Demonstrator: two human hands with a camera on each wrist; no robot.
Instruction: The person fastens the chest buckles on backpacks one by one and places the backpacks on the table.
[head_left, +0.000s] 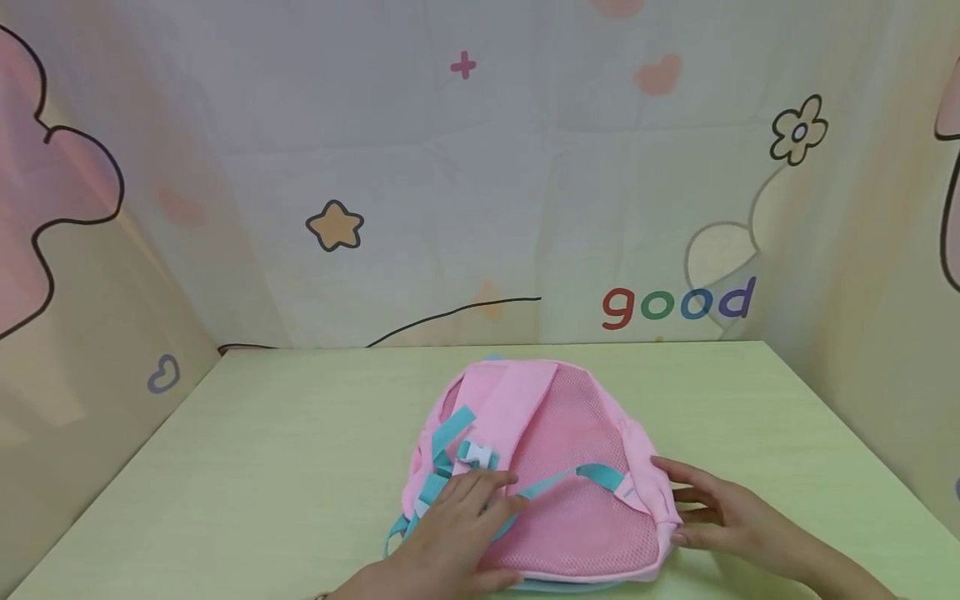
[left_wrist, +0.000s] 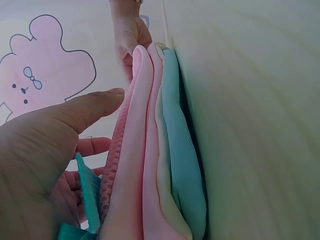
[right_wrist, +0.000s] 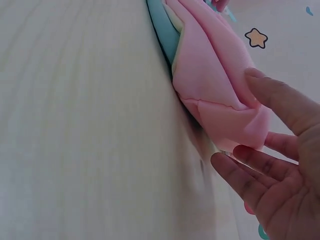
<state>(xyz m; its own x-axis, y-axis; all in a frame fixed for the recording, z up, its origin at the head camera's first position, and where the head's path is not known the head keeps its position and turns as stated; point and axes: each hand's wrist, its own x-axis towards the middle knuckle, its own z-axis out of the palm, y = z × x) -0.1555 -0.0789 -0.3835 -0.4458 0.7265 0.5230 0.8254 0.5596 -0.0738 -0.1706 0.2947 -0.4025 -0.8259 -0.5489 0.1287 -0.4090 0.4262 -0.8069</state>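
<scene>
A pink backpack [head_left: 573, 417] lies on the table with its mesh back and shoulder straps facing up. Teal webbing [head_left: 600, 476] crosses the mesh, and a white buckle [head_left: 477, 453] sits on the left strap. Over the lower left of the bag, my left hand [head_left: 461, 529] rests with fingers extended near the buckle and webbing. At the right edge, my right hand [head_left: 738, 521] touches the bag's side with its fingertips, the fingers loosely spread. In the left wrist view, the bag's pink and teal layers [left_wrist: 175, 140] show edge-on; in the right wrist view, a pink side corner [right_wrist: 230, 117] is near my fingers.
The pale yellow-green table [head_left: 262, 467] extends on both sides of the bag. Behind it hangs a printed cloth backdrop [head_left: 420, 183] with a star, a flower and the word "good". Cloth also covers the left and right sides.
</scene>
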